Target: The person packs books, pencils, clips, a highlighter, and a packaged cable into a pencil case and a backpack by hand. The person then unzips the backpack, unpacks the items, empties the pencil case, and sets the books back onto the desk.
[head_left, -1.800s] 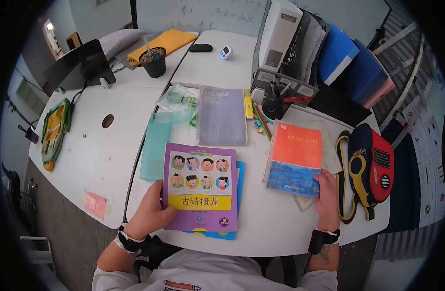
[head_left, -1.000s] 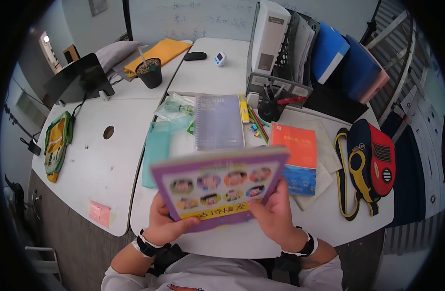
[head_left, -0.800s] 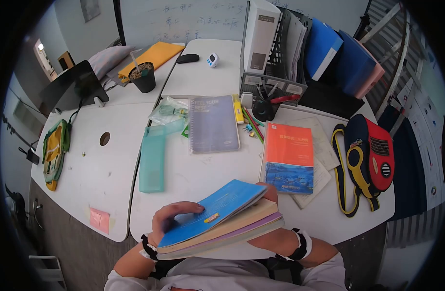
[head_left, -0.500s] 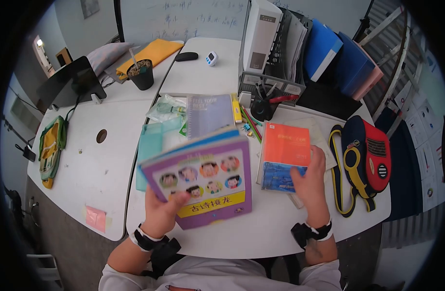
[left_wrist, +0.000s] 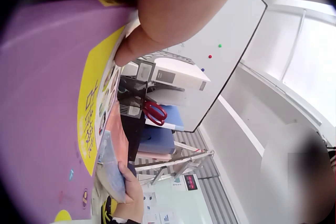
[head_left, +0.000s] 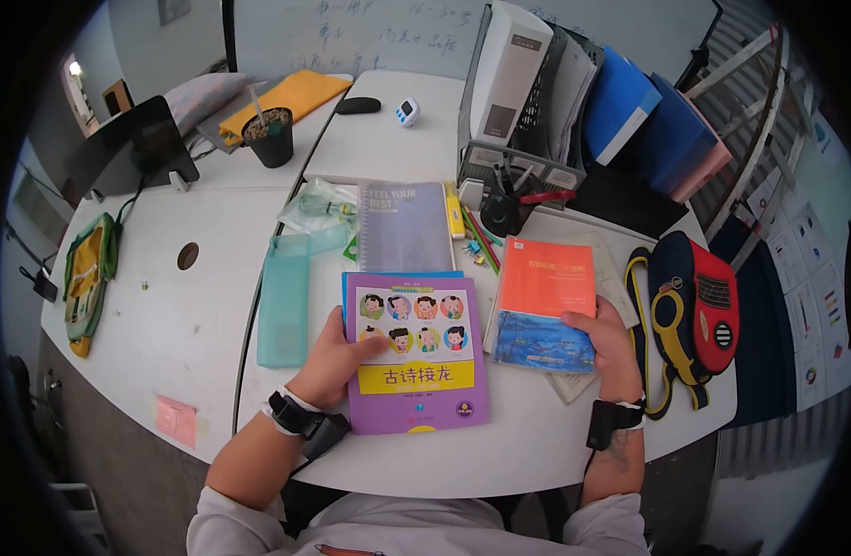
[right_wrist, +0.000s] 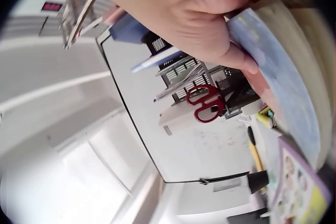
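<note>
My left hand grips a purple children's book by its left edge, thumb over the cover with its rows of cartoon faces. A blue book peeks out behind its top edge. To the right, my right hand pinches the lower right corner of an orange-and-blue book, thumb on top. In the right wrist view, that thumb presses on the blue part of the cover, and thick page edges show in the left wrist view beside it. The fingers beneath both books are hidden.
A grey spiral notebook, a teal case and pencils lie behind the books. Old papers lie under the orange book. A red-and-navy bag sits at right; a pen holder and file rack stand behind.
Both hands turned the purple and blue books over and back. Then my right hand let go and moved right to the orange-and-blue book, which it now grips; the purple cover now faces up.
</note>
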Available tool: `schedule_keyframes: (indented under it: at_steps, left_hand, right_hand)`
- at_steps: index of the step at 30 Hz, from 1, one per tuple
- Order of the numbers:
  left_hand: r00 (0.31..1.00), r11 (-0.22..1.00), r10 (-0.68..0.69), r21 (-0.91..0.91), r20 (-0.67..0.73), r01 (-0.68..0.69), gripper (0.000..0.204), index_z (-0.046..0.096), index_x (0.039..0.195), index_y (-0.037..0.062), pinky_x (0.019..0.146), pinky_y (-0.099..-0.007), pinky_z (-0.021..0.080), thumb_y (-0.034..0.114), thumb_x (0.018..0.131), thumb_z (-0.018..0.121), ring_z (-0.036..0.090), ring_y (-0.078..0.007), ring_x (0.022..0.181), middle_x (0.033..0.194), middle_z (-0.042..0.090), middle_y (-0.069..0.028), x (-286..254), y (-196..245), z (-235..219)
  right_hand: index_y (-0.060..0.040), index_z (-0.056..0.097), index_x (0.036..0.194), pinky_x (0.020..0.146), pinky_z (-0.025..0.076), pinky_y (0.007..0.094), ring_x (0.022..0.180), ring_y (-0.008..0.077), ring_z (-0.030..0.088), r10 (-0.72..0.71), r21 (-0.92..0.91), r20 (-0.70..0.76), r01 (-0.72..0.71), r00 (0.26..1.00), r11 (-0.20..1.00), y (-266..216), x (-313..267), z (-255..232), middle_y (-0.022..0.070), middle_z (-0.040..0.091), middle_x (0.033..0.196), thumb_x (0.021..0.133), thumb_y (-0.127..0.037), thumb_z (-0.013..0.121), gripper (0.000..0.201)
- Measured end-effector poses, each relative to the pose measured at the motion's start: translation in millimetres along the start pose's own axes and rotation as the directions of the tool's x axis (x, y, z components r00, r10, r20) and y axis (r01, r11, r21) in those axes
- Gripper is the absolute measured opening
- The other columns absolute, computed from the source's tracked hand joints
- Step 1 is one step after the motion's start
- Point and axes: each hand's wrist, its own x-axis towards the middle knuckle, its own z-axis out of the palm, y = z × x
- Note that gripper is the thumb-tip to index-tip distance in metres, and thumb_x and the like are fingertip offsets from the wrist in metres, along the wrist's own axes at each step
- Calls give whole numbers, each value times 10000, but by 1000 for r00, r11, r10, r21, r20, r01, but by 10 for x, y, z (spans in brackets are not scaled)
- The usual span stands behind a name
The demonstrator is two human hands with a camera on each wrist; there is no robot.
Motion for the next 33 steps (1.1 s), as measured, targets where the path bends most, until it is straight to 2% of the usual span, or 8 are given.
schedule_keyframes:
  at_steps: [4,11,18,21,23,26,28,33]
  left_hand:
    - [998,995,-8,-102,58,14,429,407,1287,11,974,-425,542,-21,916,621,624,-267,1145,1263,586,-155,-12,-29,-93]
    - [999,995,-22,-93,50,27,394,412,1306,21,988,-424,529,68,953,582,611,-264,1175,1273,586,-145,-11,-40,-112]
    - [986,964,81,-262,148,-40,518,397,1372,25,1030,-419,483,319,970,541,561,-242,1231,1331,555,-118,27,-99,-207]
    - [991,988,87,-134,99,-73,554,367,1389,21,1029,-410,491,221,938,620,554,-243,1242,1350,536,-130,-28,-109,-186]
    - [991,994,102,-40,85,-99,586,353,1391,21,1028,-408,497,165,917,666,552,-245,1248,1357,529,-137,-36,-103,-141]
    - [997,997,44,-66,56,-41,673,332,1392,21,1024,-407,509,73,861,743,556,-247,1247,1351,528,-150,-55,-53,-99]
    - [998,993,31,-117,55,-24,691,277,1388,-12,1018,-402,522,51,875,737,573,-258,1213,1339,515,-177,-65,-34,-83]
    - [998,992,26,-123,64,-18,700,266,1399,-10,1021,-403,518,46,878,730,570,-259,1216,1340,514,-178,-52,-28,-90]
  right_hand:
    - [79,493,1321,900,540,336,1053,220,673,-33,26,-28,34,999,999,-201,-207,-9,181,655,1223,848,-52,696,532]
    - [40,579,1269,958,520,342,1037,237,680,-247,412,275,118,929,904,-424,-593,416,150,672,1204,913,-169,595,414]
    - [-25,537,1303,729,550,331,864,189,699,98,-156,438,-32,893,987,171,-508,1280,123,716,1049,933,-139,651,403]
    - [-39,541,1269,637,516,341,770,182,689,-43,-422,447,252,894,871,-72,-682,1429,114,717,881,948,-197,649,374]
    - [-29,531,1278,632,514,368,726,225,691,51,-793,550,502,834,344,-223,-748,1414,109,690,751,927,-250,683,441]
    - [-14,535,1282,759,535,411,896,317,691,33,-749,388,294,921,593,-357,-698,1097,162,708,935,895,-301,717,516]
    - [12,494,1329,939,498,431,1112,371,618,-405,-894,214,346,889,286,-194,-476,732,218,654,1155,795,-322,808,703]
    - [30,413,1390,1037,445,425,1213,381,552,-276,-980,-75,-20,958,197,-188,-318,156,264,581,1274,646,-325,906,960]
